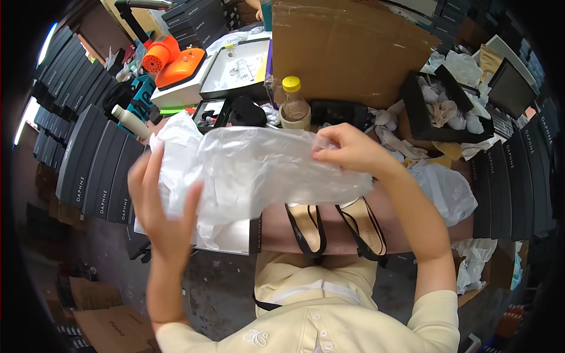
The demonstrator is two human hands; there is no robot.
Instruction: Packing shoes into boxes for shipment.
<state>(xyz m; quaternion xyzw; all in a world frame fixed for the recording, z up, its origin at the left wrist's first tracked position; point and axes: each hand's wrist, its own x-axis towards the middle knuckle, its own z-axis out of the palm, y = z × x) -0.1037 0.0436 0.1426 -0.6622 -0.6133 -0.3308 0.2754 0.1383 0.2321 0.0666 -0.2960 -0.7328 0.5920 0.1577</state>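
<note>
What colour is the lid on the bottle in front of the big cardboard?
The lid is bright yellow, seen best in the head view.

Stacked shoeboxes (88,159) and black sandals (311,231) show a shoe-packing workroom.

left hand (159,206): blurred, contact unclear | black shoes (308,230): far ends hidden behind translucent plastic (279,167)

plastic wrapping (265,170) | translucent, crinkled | raised, spread sideways | above table (274,232)
</note>
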